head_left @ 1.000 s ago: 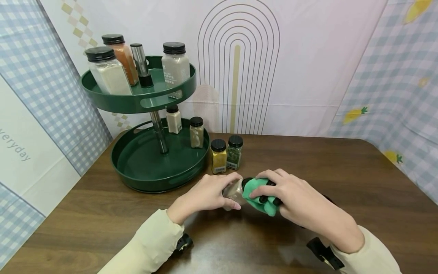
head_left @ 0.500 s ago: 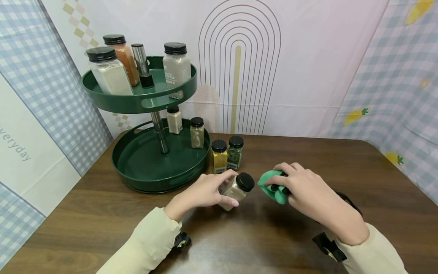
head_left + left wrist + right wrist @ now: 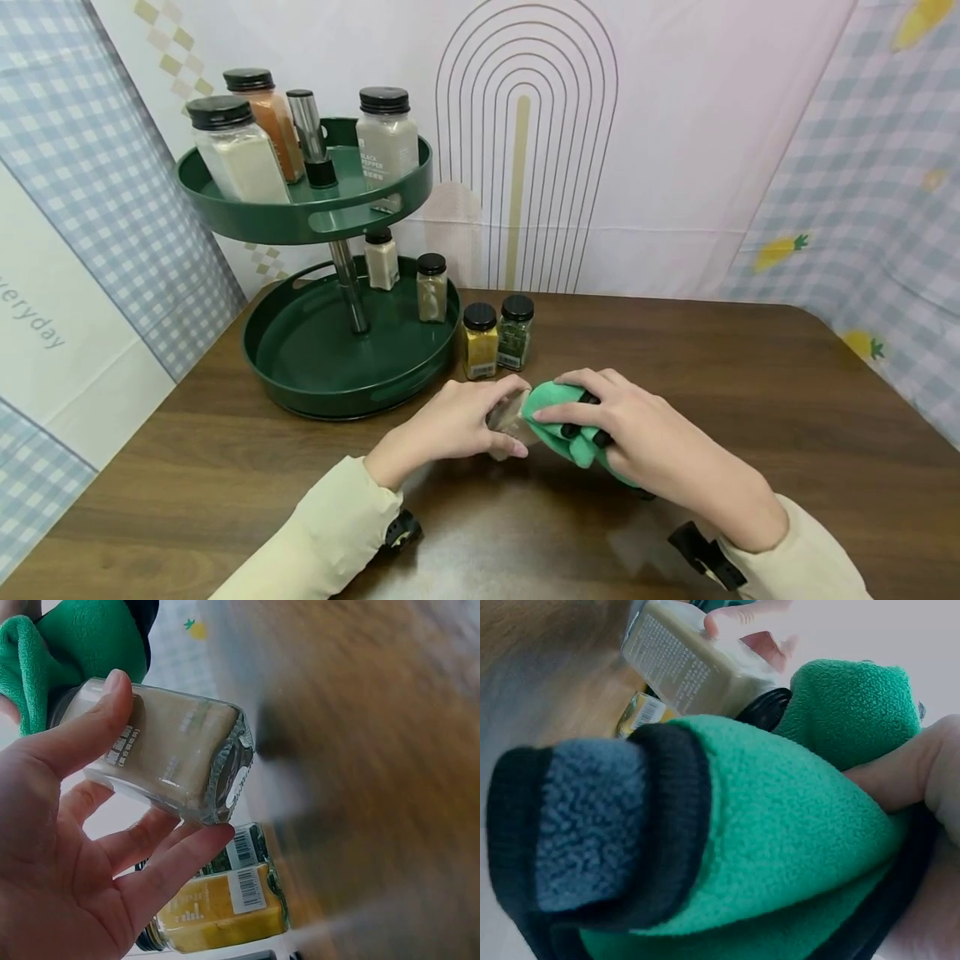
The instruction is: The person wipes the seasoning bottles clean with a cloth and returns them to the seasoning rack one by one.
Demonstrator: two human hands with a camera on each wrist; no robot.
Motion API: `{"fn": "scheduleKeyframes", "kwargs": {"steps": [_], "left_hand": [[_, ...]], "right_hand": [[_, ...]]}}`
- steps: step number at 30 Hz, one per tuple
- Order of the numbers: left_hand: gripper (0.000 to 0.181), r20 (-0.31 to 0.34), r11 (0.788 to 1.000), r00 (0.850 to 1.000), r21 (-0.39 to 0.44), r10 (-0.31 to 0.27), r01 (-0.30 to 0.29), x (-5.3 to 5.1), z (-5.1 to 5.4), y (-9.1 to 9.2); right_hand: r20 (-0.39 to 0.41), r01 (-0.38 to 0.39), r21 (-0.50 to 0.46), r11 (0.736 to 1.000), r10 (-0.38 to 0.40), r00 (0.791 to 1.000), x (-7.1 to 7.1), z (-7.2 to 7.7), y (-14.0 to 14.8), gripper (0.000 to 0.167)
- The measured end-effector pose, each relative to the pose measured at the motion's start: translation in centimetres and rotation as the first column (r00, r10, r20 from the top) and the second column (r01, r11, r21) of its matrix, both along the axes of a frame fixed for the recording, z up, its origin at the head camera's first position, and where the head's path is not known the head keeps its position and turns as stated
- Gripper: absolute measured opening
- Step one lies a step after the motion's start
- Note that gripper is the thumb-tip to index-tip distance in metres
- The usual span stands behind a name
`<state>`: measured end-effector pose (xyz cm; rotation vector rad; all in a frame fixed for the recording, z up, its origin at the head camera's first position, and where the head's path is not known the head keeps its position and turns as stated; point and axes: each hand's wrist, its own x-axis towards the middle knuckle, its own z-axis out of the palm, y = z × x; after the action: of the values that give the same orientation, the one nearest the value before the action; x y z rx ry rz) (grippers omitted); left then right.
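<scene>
While left grip (image 3: 453,425) half-curls round jar (image 3: 161,742), right grip (image 3: 637,427) clutching cloth (image 3: 555,402)

A brown wood-grain counter (image 3: 750,400) stands before a white fabric backdrop (image 3: 690,167) bearing a nested arch print (image 3: 519,192). Creased blue-and-white gingham (image 3: 877,183) with yellow fruit motifs (image 3: 776,252) hangs at right; at left are more checks (image 3: 112,158) and grey lettering (image 3: 30,317). Pale light glares off the counter's near part.
</scene>
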<state>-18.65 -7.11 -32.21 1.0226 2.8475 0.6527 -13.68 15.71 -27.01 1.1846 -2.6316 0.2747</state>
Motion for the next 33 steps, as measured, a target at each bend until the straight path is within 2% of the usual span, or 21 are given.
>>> {"fn": "scheduleKeyframes", "kwargs": {"steps": [15,27,33], "left_hand": [[0.062,0.000,1.000,1.000,-0.015,0.010,-0.010,-0.1,0.0,0.0],[0.062,-0.044,1.000,0.999,-0.029,-0.002,0.001,0.1,0.0,0.2],[0.063,-0.036,1.000,0.999,-0.030,0.007,-0.008,0.2,0.3,0.2]], "right_hand": [[0.017,0.003,0.004,1.000,-0.003,1.000,0.0,0.2,0.7,0.075],[0.050,0.023,0.032,0.999,-0.024,0.998,0.0,0.6,1.1,0.072],[0.050,0.029,0.038,0.999,-0.031,0.998,0.1,0.8,1.2,0.071]]}}
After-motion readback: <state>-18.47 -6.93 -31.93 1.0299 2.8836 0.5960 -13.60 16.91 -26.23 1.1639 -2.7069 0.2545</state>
